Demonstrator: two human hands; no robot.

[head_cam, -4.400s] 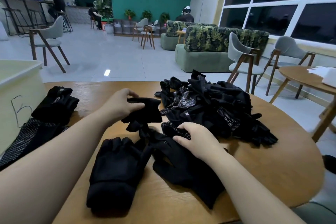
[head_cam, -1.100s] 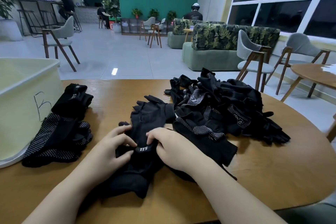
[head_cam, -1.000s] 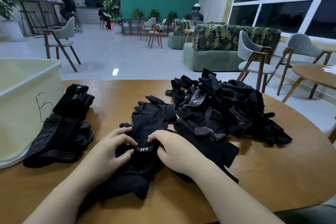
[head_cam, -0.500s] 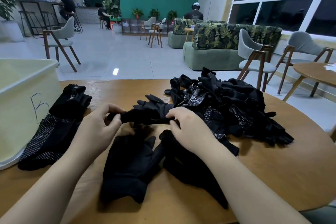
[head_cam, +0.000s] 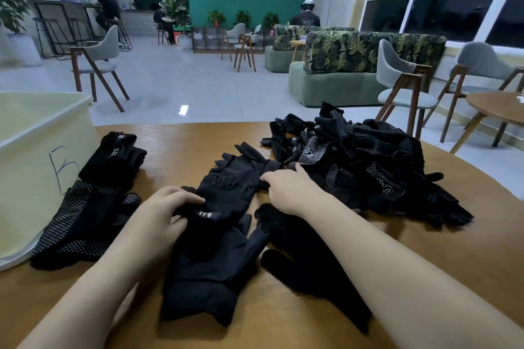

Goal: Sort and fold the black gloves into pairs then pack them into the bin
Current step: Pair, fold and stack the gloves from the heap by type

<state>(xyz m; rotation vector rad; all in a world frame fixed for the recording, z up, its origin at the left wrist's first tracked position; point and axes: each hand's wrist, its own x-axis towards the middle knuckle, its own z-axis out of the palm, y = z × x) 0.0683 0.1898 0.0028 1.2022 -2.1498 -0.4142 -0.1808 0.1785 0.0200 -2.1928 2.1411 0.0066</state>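
A black glove [head_cam: 232, 181] lies stretched across the middle of the round wooden table [head_cam: 425, 269], its short fingers pointing far and its cuff, with a small pale label, toward the near side. The left hand [head_cam: 163, 218] grips that cuff end, fingers curled over the fabric and thumb below it. The right hand [head_cam: 286, 188] pinches the glove's right edge near its finger end, thumb and fingers closed on the cloth.

Under the held glove, closer to the near edge, a second black glove [head_cam: 209, 272] lies flat with its cuff toward the person. Just right of it, a third dark glove [head_cam: 309, 261] lies partly under the right forearm.

To the far right of the hands sits a loose heap of black gloves [head_cam: 368, 164], some with dotted palms showing, touching the held glove's finger end.

On the left, a small stack of gloves [head_cam: 85, 207] lies against the cream bin [head_cam: 34, 156]: a dotted-palm one below and a folded one with white lettering on top, toward the far side. The bin stands at the table's left edge, a hand-drawn mark on its wall.

Beyond the table are grey chairs, a leaf-patterned sofa [head_cam: 354, 62], a second round table at the right, dark windows, and seated people in the distance.
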